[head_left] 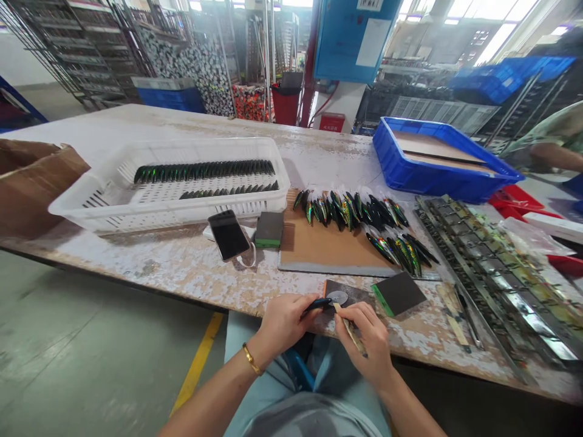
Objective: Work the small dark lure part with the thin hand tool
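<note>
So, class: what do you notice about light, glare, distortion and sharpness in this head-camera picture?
Head view: windows at top right blow out to white; the table edge bows from wide-angle distortion; the phone screen shows a dull sheen; the left hand, right hand and dark lure are fairly sharp; the far shelves look soft.

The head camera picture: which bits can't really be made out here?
- Dark lure in the left hand: mostly covered by its fingers.
- Stick in the right hand: the tip work is too small to tell.
- Phone: screen dark, nothing readable.
- Co-worker's arm: cut off by the right edge.
- Blue crate: contents under cardboard sheets.
</note>
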### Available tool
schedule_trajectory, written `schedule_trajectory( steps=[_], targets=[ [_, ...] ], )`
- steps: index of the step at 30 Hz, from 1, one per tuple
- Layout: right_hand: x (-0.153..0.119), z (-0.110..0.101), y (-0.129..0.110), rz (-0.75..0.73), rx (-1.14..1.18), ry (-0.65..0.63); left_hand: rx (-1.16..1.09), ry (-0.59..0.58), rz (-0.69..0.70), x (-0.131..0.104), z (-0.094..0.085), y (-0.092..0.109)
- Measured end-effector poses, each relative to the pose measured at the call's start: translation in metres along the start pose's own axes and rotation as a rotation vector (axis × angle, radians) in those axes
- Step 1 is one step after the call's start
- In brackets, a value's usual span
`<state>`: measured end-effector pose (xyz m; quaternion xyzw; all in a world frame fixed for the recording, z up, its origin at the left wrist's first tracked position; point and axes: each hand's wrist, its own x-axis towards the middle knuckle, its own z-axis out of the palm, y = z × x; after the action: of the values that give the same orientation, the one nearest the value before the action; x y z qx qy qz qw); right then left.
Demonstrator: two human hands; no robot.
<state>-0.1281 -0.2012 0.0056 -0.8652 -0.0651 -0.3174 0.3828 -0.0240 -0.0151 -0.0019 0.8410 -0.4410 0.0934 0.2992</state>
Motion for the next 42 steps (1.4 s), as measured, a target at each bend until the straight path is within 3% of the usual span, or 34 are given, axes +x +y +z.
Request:
schedule_trajectory(
  steps=[7,12,19,25,30,36,42],
  targets=[
    [-0.007,0.006,-0.008,-0.052,-0.075,0.050,0.034,-0.019,-0.019,-0.003,-0.001,0.006],
    [-0.010,0.003,-0.005,0.012,0.010,0.029,0.015,-0.038,-0.013,-0.004,0.001,0.005],
    [-0.006,0.010,-0.011,-0.020,-0.049,0.092,0.004,0.040,0.025,-0.004,0.002,0.008],
    [-0.011,0.006,-0.010,-0.057,-0.005,-0.016,-0.007,0.022,0.021,-0.004,0.000,0.008],
    [-0.014,0.005,-0.003,0.022,0.056,0.064,-0.017,0.028,0.036,-0.006,0.001,0.006],
    [-0.008,0.011,-0.011,-0.025,-0.024,0.109,0.005,0.063,0.051,-0.004,0.003,0.007],
    [-0.011,0.009,-0.008,-0.075,-0.004,0.025,0.011,0.062,0.048,-0.003,0.002,0.008]
  ],
)
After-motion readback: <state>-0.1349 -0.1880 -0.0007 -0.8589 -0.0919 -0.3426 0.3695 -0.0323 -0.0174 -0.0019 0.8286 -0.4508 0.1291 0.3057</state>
